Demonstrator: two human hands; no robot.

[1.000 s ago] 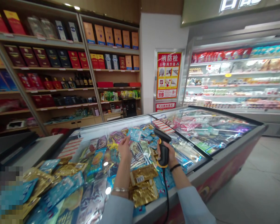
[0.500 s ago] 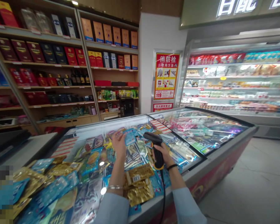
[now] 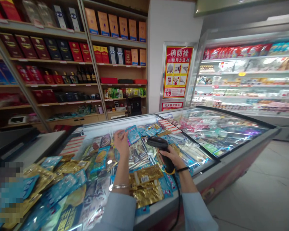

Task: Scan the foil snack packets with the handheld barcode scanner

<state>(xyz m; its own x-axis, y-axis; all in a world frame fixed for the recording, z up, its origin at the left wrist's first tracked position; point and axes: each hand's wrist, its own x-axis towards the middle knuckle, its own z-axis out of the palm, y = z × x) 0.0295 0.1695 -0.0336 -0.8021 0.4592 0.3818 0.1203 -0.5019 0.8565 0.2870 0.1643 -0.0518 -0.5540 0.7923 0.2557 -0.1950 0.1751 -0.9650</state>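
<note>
Over the near glass lid of a chest freezer, my left hand pinches the left edge of a small blue packet, its fingertips partly hidden. My right hand is wrapped around the handle of a black-and-yellow barcode scanner. The scanner's head points left, toward the packet, and its cable hangs down past the freezer's front edge. Below my hands, gold packets lie stacked on the glass, one with its barcode facing up. More blue packets lie on the lid beyond the scanner.
At the left, a heap of gold and blue packets covers the lid's corner. Shelves of boxed bottles stand behind. A red fire-hydrant sign hangs on the wall. A lit refrigerated display is at the right, above tiled floor.
The blue packet in my left hand has tilted and risen slightly. The scanner has turned to lie flatter. The whole view has shifted a little.
</note>
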